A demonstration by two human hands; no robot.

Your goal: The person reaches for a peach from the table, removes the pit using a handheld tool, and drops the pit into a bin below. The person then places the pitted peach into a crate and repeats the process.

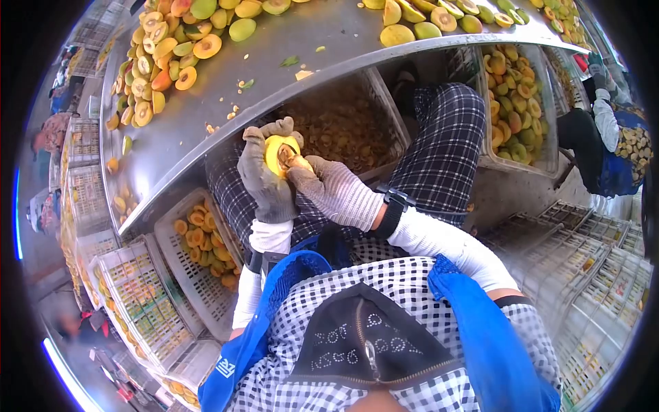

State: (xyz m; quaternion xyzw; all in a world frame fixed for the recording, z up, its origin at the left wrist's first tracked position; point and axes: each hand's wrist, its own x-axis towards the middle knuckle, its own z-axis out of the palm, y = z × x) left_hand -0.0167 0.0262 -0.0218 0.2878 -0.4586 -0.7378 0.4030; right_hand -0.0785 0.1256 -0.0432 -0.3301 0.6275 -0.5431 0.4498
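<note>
My left hand (264, 168), in a grey knit glove, grips a yellow peach half (276, 152) above my lap. The cut side, with a brown hollow or pit in it, is turned towards my right hand (333, 189). That hand is gloved too, its fingers closed together and pressed at the middle of the fruit. Whether a small tool or the pit is between those fingers is hidden. Beneath both hands is a crate (391, 113) with many brown pits or scraps, partly under the table edge.
The metal table (274, 82) ahead carries piles of cut peaches (165, 51). Crates of peach halves stand at my left (226, 292) and right (549, 130). Stacked crates (570, 268) fill the right rear. A co-worker (611, 137) sits at the far right.
</note>
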